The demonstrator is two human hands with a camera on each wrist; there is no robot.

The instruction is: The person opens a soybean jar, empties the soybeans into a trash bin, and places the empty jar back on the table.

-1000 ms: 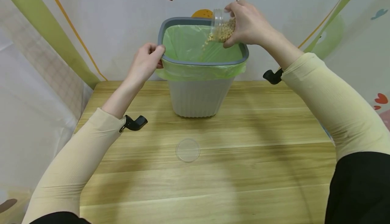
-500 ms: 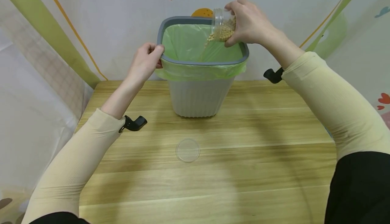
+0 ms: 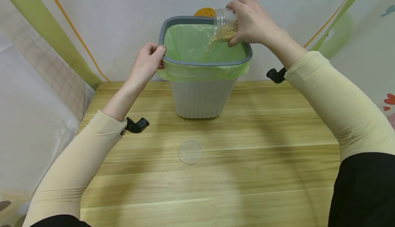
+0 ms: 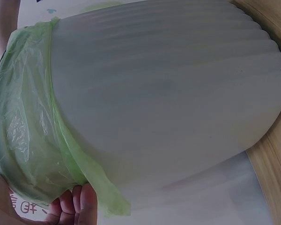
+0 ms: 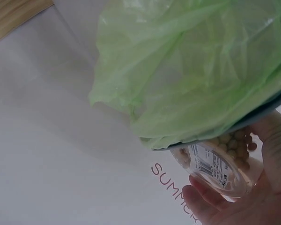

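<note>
My right hand (image 3: 251, 23) grips a clear plastic jar (image 3: 223, 16), tipped on its side over the bin's opening. Yellowish beans (image 3: 227, 31) inside it spill from the mouth in a thin stream. In the right wrist view a printed label with a barcode (image 5: 210, 165) shows on the jar. Below stands a grey trash bin (image 3: 202, 100) with a darker rim, lined with a green bag (image 3: 188, 42) folded over the edge. My left hand (image 3: 147, 60) pinches the rim and bag at the left corner, thumb on top; its curled fingers (image 4: 65, 204) show beneath in the left wrist view.
A round clear lid (image 3: 190, 152) lies on the wooden table (image 3: 262, 179) in front of the bin. Right behind the bin hangs a printed white curtain (image 3: 123, 18). Black wrist cameras (image 3: 137, 125) stick out from both sleeves.
Beans keep pouring from the jar into the bin, and fewer are left in the jar. Both hands stay nearly in place.
</note>
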